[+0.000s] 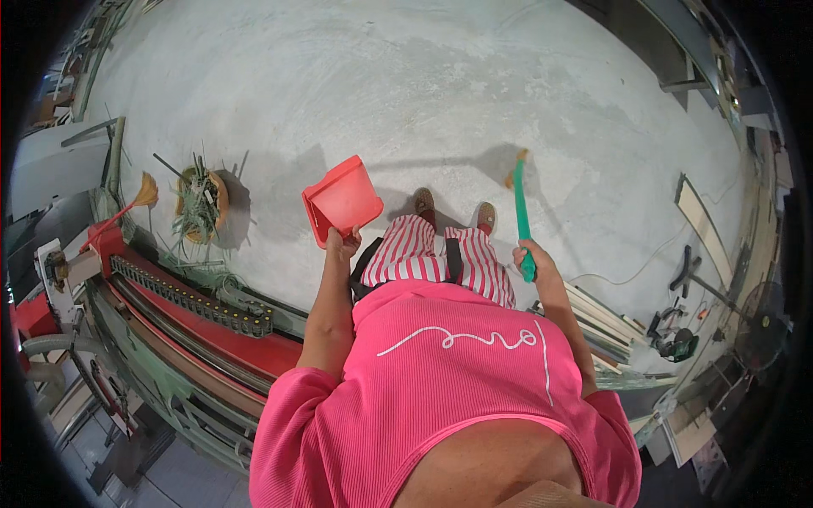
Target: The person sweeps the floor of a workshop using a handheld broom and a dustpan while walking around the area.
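Note:
My left hand (342, 244) is closed round the near edge of a red plastic dustpan (345, 200), held above the floor in front of my left leg. Inside the pan no debris can be made out. Out to the right, my right hand (537, 257) grips the green handle of a hand brush (521, 203). Its brownish bristles show only in part at the far end, mostly hidden behind the handle. Between the two tools my feet stand on the grey concrete floor (440, 102).
To the left stands an orange-yellow bin (223, 206) heaped with greenish strips (198, 207). A red-handled broom (144, 191) leans by a long red machine (182, 292) with a cable chain. Stacked wooden strips (597, 317), a thin cable and a standing fan (760, 326) are on the right.

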{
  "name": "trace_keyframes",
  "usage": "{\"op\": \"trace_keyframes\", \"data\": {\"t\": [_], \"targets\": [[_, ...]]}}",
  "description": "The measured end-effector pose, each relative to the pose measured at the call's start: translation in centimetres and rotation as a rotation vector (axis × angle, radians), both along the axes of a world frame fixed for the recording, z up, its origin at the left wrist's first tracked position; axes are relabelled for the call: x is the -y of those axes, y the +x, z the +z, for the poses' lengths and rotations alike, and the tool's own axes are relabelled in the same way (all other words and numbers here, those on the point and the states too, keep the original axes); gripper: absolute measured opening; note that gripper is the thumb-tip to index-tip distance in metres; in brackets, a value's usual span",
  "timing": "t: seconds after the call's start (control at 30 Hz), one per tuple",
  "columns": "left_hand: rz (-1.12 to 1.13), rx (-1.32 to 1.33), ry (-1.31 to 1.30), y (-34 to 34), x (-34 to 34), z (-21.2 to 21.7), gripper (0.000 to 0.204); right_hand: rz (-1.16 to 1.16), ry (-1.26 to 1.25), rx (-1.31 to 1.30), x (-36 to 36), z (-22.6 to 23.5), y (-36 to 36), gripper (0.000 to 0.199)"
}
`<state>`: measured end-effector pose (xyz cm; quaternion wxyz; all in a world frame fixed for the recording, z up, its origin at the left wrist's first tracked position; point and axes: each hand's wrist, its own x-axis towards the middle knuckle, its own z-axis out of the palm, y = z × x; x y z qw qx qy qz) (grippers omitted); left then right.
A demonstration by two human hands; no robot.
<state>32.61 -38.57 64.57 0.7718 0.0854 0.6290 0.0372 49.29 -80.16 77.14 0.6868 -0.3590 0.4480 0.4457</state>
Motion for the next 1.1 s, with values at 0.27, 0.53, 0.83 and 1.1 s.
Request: {"op": "trace_keyframes", "data": {"t": [0.27,0.53,0.83,1.1], "targets": [[-0.029,-0.059,0.035,-0.9,-0.1,1.2,0.037,0.206,0.142,0.01,-7.9,-3.1,1.3,0.021],[0.014,-0.072,-0.006,-0.7,0.0,1.8,0.036,0.112,0.467,-0.18,-14.6,-1.6,2.1,0.018],[0.006,-0.067,-0.011,-1.4,-0.5,0.6,0.036,0.021,0.337,-0.083,-7.5,3.3,-1.5,0.019],[-0.026,-0.066,-0.026,-0.1,-0.6,1.1,0.036,-0.054,0.199,-0.156,-5.6,-0.9,-2.1,0.022]]}}
